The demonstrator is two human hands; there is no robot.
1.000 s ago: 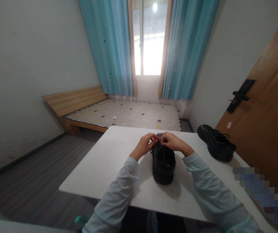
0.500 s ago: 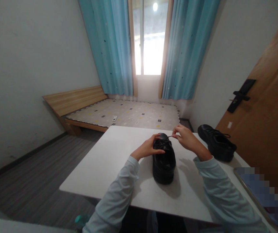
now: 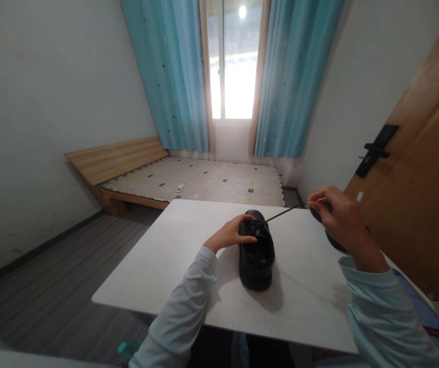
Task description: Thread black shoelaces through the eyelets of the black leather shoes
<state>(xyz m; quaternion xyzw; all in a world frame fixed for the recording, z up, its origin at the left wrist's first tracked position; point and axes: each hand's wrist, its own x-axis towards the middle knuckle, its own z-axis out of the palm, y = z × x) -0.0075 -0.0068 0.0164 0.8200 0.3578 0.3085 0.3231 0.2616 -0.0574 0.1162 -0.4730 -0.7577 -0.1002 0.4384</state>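
Note:
A black lace-up shoe (image 3: 256, 266) rests on the white table (image 3: 158, 255), its toe pointing away from me. My left hand (image 3: 231, 234) grips the shoe's left side near the lacing, thumb over the opening and fingers towards the toe. Out to the right, my right hand (image 3: 334, 214) pinches the end of a black shoelace (image 3: 286, 210). The lace runs taut from the shoe's lacing up to those fingers. Behind my right hand, the second black shoe (image 3: 336, 241) is mostly hidden.
A flat blue object (image 3: 414, 296), partly pixelated, lies at the table's right edge. Beyond the table stands a bed (image 3: 219, 179) with a small white remote (image 3: 180, 188) on it. A wooden door (image 3: 414, 168) is close on the right.
My right hand has moved right and away from the shoe, drawing the shoelace out into a long straight line. My left hand keeps its hold on the shoe.

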